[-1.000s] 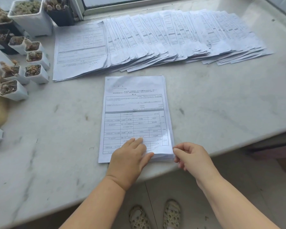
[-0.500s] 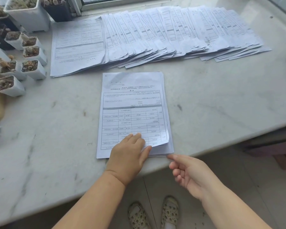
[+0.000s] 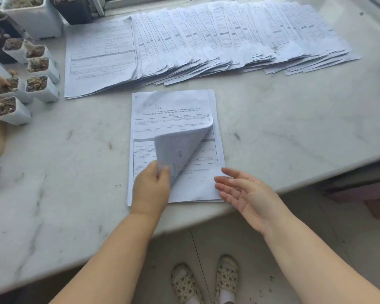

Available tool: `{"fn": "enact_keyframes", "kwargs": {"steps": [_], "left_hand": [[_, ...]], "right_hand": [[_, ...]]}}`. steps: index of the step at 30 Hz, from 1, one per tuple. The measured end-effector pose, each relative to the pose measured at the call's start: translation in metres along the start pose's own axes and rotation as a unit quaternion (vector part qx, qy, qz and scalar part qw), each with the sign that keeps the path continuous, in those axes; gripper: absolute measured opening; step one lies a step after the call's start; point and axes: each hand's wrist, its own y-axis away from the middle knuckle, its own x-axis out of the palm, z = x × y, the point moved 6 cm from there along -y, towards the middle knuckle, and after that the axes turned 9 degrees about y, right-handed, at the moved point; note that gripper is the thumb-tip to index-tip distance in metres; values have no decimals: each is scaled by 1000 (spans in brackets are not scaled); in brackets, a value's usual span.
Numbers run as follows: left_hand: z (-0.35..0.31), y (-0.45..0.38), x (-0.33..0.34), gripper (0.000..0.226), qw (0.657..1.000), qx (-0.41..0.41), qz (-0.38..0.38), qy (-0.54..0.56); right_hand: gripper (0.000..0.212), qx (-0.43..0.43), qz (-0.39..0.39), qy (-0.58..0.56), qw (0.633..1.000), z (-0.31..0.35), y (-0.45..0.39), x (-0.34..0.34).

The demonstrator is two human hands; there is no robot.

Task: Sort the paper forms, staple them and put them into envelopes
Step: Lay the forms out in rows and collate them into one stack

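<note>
Small white pots (image 3: 39, 88) of succulents stand packed along the left side of the marble tabletop (image 3: 283, 132), with a larger white planter (image 3: 34, 17) and a dark pot (image 3: 74, 9) at the back corner by the window frame; each holds soil and small plants. Across the back lies a long fanned row of forms (image 3: 206, 38), overlapping from left to right. A separate stack of forms (image 3: 176, 115) sits near the front edge of the tabletop, its lower edge just inside the rim, with bare marble open to either side. The left hand (image 3: 150, 189) rests on the stack's lower left, its grip pinching the corner of the top sheet (image 3: 180, 150) between thumb and fingers, so the sheet curls up and over, its back showing. The right hand (image 3: 244, 194) is beside the stack's lower right corner, palm up, fingers spread and relaxed, holding nothing. Below the edge are a tiled floor (image 3: 305, 216) and two patterned shoes (image 3: 206, 281)
</note>
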Motion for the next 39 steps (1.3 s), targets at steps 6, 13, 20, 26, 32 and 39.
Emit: {"fn": "enact_keyframes", "kwargs": {"steps": [6, 13, 20, 26, 32, 39], "left_hand": [[-14, 16, 25, 36, 967, -131, 136, 172], [-83, 19, -17, 55, 974, 212, 57, -54], [-131, -32, -59, 27, 896, 313, 12, -316], [-90, -40, -112, 9, 990, 53, -127, 43], [-47, -33, -94, 5, 962, -90, -131, 220], [-30, -23, -71, 54, 990, -9, -138, 23]], "right_hand": [[61, -80, 125, 199, 969, -6, 6, 53], [33, -230, -169, 316, 905, 60, 17, 17], [34, -378, -40, 514, 769, 174, 49, 39], [52, -273, -104, 313, 904, 176, 14, -7], [101, 0, 149, 166, 975, 60, -4, 25], [14, 10, 77, 296, 952, 34, -20, 15]]}}
